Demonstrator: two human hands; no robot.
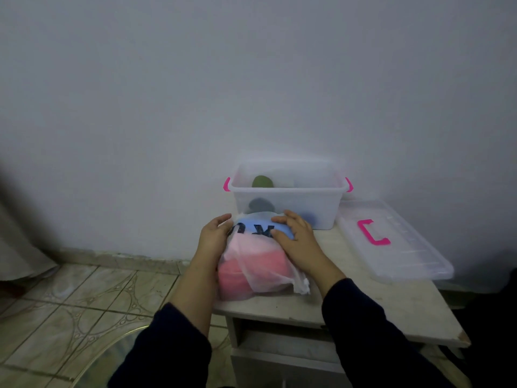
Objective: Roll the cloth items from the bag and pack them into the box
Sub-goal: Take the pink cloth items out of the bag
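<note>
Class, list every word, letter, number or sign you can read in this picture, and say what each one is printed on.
Dark letters on the blue part of the bag: partly covered by the hands and seen at an angle, too unclear to read for certain.
Box and lid: no readable text, only pink clips and handle.
</note>
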